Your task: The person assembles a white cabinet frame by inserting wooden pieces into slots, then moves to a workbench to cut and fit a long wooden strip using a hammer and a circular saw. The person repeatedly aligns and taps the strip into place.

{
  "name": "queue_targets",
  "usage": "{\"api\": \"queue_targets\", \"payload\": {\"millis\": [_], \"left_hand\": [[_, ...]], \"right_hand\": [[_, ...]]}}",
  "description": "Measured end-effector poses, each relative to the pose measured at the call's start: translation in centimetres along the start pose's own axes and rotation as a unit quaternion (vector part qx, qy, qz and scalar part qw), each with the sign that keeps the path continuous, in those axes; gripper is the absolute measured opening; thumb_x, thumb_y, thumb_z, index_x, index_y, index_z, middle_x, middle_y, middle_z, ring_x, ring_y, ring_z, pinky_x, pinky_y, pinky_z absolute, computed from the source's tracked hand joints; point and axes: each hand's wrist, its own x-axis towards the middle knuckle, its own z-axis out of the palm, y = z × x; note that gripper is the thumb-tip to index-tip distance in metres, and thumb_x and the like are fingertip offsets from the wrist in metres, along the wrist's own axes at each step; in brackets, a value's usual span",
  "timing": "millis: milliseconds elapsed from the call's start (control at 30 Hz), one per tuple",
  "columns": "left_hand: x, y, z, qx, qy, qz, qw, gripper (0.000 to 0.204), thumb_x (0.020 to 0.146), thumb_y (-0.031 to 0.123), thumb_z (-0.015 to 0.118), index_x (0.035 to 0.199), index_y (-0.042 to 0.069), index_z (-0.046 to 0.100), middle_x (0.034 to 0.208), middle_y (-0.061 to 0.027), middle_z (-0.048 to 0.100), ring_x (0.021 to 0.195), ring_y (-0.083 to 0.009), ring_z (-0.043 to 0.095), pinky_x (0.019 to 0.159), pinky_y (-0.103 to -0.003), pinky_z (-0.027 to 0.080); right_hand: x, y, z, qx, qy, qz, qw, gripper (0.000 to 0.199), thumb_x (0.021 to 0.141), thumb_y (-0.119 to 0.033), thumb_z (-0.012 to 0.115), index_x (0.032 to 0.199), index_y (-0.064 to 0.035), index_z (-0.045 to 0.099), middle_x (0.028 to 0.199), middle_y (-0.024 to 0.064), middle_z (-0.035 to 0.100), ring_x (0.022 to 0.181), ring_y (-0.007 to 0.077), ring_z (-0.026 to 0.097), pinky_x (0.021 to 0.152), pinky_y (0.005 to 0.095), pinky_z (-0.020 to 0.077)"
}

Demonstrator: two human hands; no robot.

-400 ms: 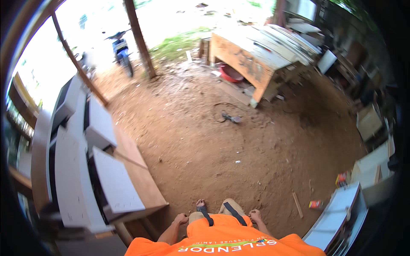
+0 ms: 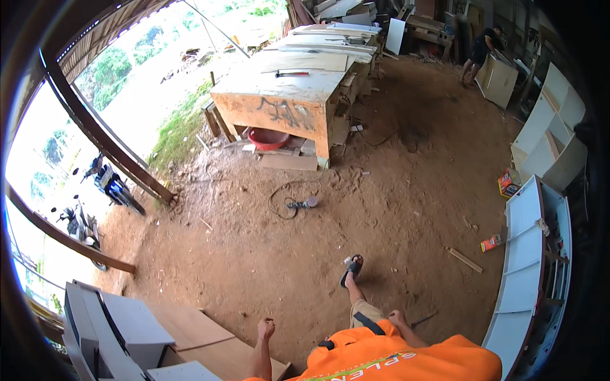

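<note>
My left hand [image 2: 267, 328] hangs low beside my body, its fingers curled in and nothing visible between them. It is nearest to the brown board of a cabinet piece [image 2: 203, 330] with white panels at the lower left. My right hand [image 2: 397, 317] is at my thigh, fingers also curled, with no held thing showing. A thin dark rod [image 2: 424, 319] appears just right of that wrist; whether it touches the hand I cannot tell. One foot in a dark sandal [image 2: 352, 270] is stretched forward on the dirt floor.
A corded power tool [image 2: 302, 203] lies on the dirt ahead. Beyond stands a large worktable [image 2: 273, 111] bearing a hammer [image 2: 292, 73], with a red basin [image 2: 268, 138] beneath. White-blue cabinet frame [image 2: 515, 267] at right; wood strip [image 2: 466, 260] nearby. Another person [image 2: 483, 51] bends far right; motorcycles [image 2: 114, 184] left.
My view has turned right and lifted, bringing the other person into sight. The white-panelled cabinet has shifted toward the lower left. One foot has come forward, and my left hand sits farther from my body.
</note>
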Motion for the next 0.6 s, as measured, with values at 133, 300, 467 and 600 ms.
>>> {"api": "queue_targets", "payload": {"millis": [133, 300, 467, 600], "left_hand": [[6.1, 10.8, 4.1, 0.029, -0.08, -0.037, 0.996, 0.033, 0.085, 0.02, 0.06, 0.111, 0.005, 0.075, 0.09, -0.0196, 0.075, 0.087, -0.0312, 0.074, 0.078, -0.038, 0.057], [13.2, 27.9, 13.1, 0.121, -0.299, 0.108, 0.94, 0.038, 0.087, 0.03, 0.066, 0.117, 0.008, 0.073, 0.096, -0.0197, 0.076, 0.09, -0.0325, 0.074, 0.079, -0.04, 0.057], [21.6, 47.4, 19.0, 0.217, -0.242, 0.156, 0.933, 0.04, 0.091, 0.036, 0.06, 0.121, 0.012, 0.07, 0.106, -0.0237, 0.073, 0.1, -0.0386, 0.071, 0.084, -0.046, 0.057], [28.9, 62.7, 19.0, 0.101, -0.221, 0.276, 0.93, 0.036, 0.091, 0.026, 0.058, 0.114, 0.002, 0.072, 0.098, -0.0222, 0.075, 0.089, -0.0299, 0.074, 0.077, -0.041, 0.057]], "right_hand": [[5.4, -2.8, -2.5, -0.025, -0.06, 0.019, 0.998, 0.035, 0.082, -0.028, 0.073, 0.103, -0.0003, 0.072, 0.104, 0.0204, 0.073, 0.098, 0.0294, 0.071, 0.083, 0.0425, 0.055], [16.1, -15.3, -11.7, 0.082, -0.054, 0.044, 0.994, 0.04, 0.083, -0.032, 0.074, 0.105, 0.0019, 0.071, 0.101, 0.0161, 0.075, 0.096, 0.0251, 0.071, 0.079, 0.0414, 0.0554], [29.2, -27.1, -23.2, 0.19, 0.012, 0.126, 0.974, 0.017, 0.094, -0.016, 0.066, 0.097, 0.0001, 0.07, 0.088, 0.011, 0.075, 0.074, 0.0149, 0.071, 0.064, 0.0316, 0.0565], [38.1, -33.2, -29.9, 0.144, 0.055, 0.112, 0.982, 0.021, 0.095, -0.021, 0.067, 0.093, -0.0001, 0.071, 0.084, 0.0088, 0.075, 0.073, 0.0151, 0.071, 0.063, 0.0324, 0.055]]}}
